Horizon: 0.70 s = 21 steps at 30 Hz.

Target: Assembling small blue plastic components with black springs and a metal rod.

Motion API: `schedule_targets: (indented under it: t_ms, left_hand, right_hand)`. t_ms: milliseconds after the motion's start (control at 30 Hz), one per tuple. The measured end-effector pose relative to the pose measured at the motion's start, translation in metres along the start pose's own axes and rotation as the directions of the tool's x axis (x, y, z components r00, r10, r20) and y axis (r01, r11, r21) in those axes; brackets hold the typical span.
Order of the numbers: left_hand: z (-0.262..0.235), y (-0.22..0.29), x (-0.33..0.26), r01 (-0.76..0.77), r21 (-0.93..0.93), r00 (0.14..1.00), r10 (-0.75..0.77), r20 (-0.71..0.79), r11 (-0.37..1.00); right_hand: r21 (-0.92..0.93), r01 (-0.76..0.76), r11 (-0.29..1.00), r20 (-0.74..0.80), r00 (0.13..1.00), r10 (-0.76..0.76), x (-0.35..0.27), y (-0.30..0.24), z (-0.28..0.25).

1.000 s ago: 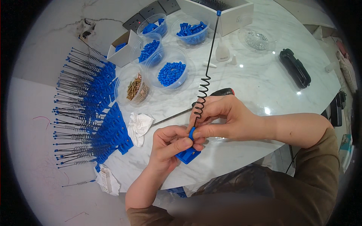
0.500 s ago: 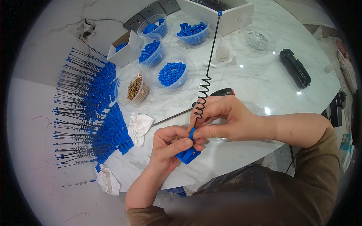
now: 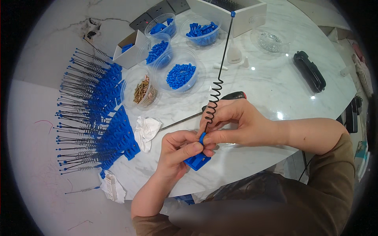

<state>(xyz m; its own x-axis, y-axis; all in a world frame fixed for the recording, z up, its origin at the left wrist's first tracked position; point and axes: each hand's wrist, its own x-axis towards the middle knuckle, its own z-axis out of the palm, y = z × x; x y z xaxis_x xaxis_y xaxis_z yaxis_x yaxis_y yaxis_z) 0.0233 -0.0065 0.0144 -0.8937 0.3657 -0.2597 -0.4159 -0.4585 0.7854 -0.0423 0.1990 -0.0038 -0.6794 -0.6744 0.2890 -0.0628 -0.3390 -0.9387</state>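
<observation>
A: Where is the piece in work, and how are the hands?

B: The blue plastic base (image 3: pixel 198 160) is near the table (image 3: pixel 275 90) edge, at about 6 o'clock from the clear tubs. The left hand (image 3: pixel 177 151) is closed around it, thumb on top. The right hand (image 3: pixel 232 124) is narrow, pinching the lower end of the black spring rod (image 3: pixel 218 84) just above the base. The rod rises toward 12 o'clock and ends in a small blue tip.

A: How do you think it handles?

B: I judge both parts are light. The base looks stiff and a little smooth, so a grip on its flat sides seems best. The rod is thin, with a coiled part that probably bends and sways; I would hold it low, under the coil, as the right hand does.

A: What can you not see?

B: The joint between rod and base is hidden by the fingers, so I cannot tell if it is seated. A screwdriver (image 3: pixel 224 100) is partly behind the right hand. At 9 o'clock lies a fan of finished blue pieces (image 3: pixel 110 118), and their far ends blur near the rim.
</observation>
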Motion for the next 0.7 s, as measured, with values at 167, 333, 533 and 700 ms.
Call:
schedule_targets:
  t_ms: [167,333,533,700]
  left_hand:
    - [-0.0001,0.0003,-0.0008,0.005,0.002,1.0,-0.005,-0.007,1.0]
    - [-0.0016,0.0005,-0.0008,0.008,0.008,1.0,-0.008,0.0,1.0]
    - [0.0003,0.0014,0.0001,0.006,0.015,1.0,-0.006,0.0,1.0]
    - [-0.0002,0.0001,-0.0002,0.006,0.034,1.0,-0.005,-0.014,0.999]
  right_hand:
    - [-0.023,-0.017,1.0,0.007,1.0,0.017,0.0,-0.0012,-0.0003]
    - [-0.024,-0.032,0.999,0.01,0.999,0.033,-0.0001,-0.0028,-0.0009]
    - [-0.022,-0.024,0.999,-0.003,1.0,0.024,-0.0005,-0.0029,-0.0009]
    - [-0.055,-0.011,0.998,0.004,1.0,0.012,-0.0003,-0.0009,-0.0011]
